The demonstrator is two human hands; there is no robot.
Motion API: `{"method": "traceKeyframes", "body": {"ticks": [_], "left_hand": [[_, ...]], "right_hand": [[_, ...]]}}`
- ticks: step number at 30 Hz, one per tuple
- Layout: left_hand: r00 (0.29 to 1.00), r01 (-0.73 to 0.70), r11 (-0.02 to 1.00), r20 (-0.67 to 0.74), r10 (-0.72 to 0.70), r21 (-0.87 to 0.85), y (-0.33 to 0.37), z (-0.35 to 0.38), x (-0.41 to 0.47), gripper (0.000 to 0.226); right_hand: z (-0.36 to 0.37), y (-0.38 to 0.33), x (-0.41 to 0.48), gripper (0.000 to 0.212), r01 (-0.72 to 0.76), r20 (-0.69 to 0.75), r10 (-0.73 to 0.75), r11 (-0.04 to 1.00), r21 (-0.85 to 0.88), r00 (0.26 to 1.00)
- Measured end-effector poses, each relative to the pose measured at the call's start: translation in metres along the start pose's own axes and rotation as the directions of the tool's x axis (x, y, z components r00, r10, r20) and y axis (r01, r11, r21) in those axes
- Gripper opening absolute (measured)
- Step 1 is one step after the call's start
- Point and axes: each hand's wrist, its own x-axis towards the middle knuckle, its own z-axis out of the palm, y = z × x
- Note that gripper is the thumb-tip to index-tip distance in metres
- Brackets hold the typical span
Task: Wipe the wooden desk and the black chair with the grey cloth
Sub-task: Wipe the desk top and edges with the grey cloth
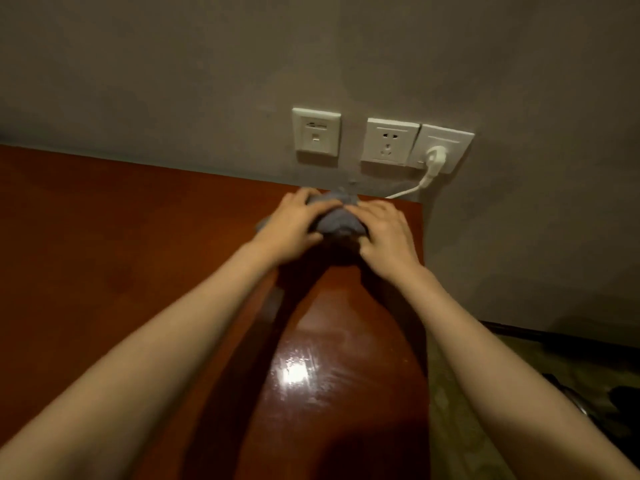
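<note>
One wooden desk [104,254], reddish and glossy, with a glare patch toward the near edge. Left hand [294,230] and right hand [384,237] side by side at far right corner, fingers of both curled down over grey cloth [337,221], gripping it bunched on desk top just short of wall. Three white socket plates [389,142] on wall above far edge. White plug [434,157] in rightmost plate, cord trailing down toward corner.

Glossy reddish-brown wooden counter [104,254], far edge against the wall. Bunched grey cloth [337,221] lies on it, pressed between left hand [294,226] and right hand [384,237]. Counter's right edge just beside right hand. Light glare nearer than hands.
</note>
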Motion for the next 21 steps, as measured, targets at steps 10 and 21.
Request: {"method": "traceKeyframes", "body": {"ticks": [10,21], "left_hand": [[0.976,0.177,0.968,0.096,-0.196,0.176,-0.124,-0.003,0.009,0.069],[0.960,0.278,0.951,0.066,-0.271,-0.138,-0.106,0.031,-0.033,0.067]], "right_hand": [[0.092,-0.052,0.111,0.065,0.150,0.224,-0.121,0.982,-0.118,0.967],[0.093,-0.047,0.066,0.058,0.073,0.263,-0.068,0.997,-0.011,0.962]]}}
